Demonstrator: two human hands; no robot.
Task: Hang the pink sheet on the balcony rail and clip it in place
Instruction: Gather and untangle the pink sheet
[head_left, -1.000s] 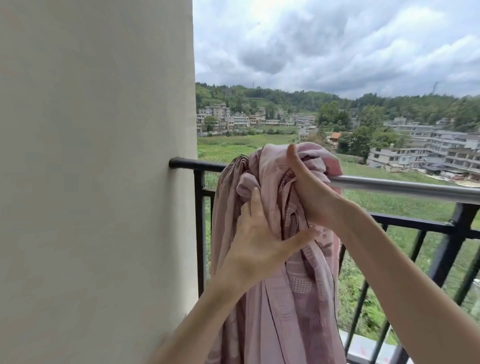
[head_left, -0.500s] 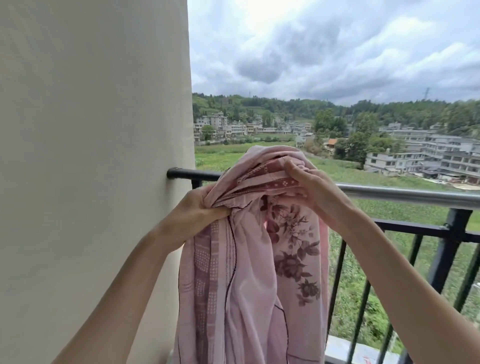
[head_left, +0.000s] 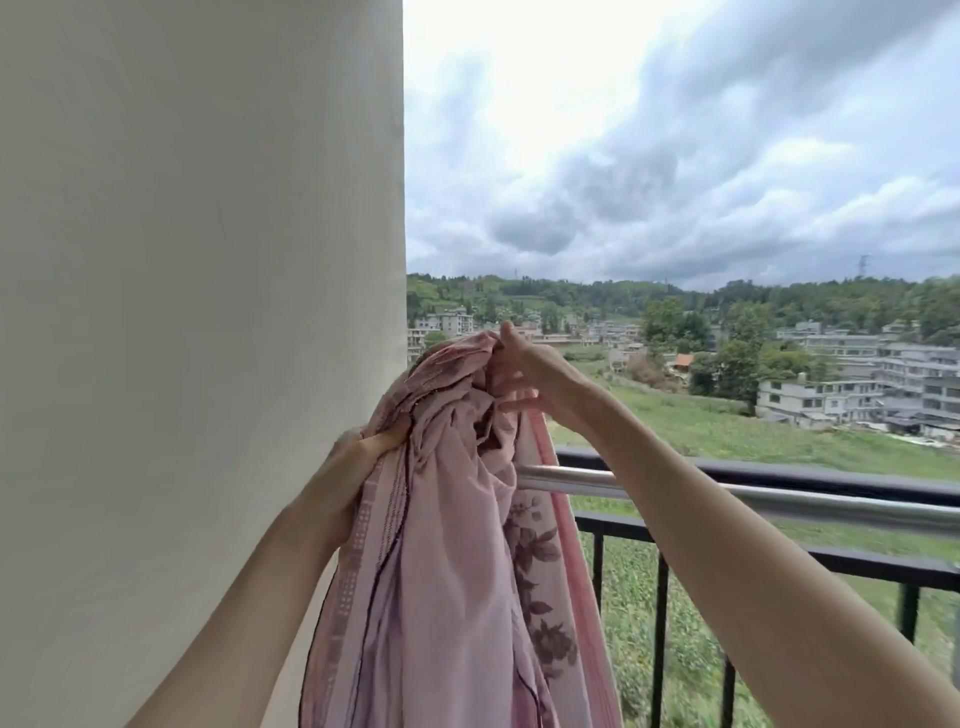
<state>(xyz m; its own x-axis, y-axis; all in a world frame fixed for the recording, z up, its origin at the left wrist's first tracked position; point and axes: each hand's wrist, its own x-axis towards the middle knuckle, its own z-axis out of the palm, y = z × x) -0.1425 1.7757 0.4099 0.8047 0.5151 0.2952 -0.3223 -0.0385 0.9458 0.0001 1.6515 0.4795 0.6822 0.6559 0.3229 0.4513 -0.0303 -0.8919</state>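
Two hands (head_left: 353, 467) (head_left: 540, 376) grip soft, bunched pink sheet (head_left: 452, 571) above smooth round rail (head_left: 779, 499).

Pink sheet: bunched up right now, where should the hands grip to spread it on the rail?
Probably the banded edge of the pink sheet, pinched from the near side: the left hand already holds it, and it runs straight while the middle is bunched.

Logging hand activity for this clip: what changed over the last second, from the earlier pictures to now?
The pink sheet, bunched over the balcony rail a second ago, has been lifted up above it. The left hand, first pressed flat on the cloth, now grips its left edge. The right hand has risen with the top of the bundle. Both hands stay on the sheet, which is still bunched, not spread; no clip shows.
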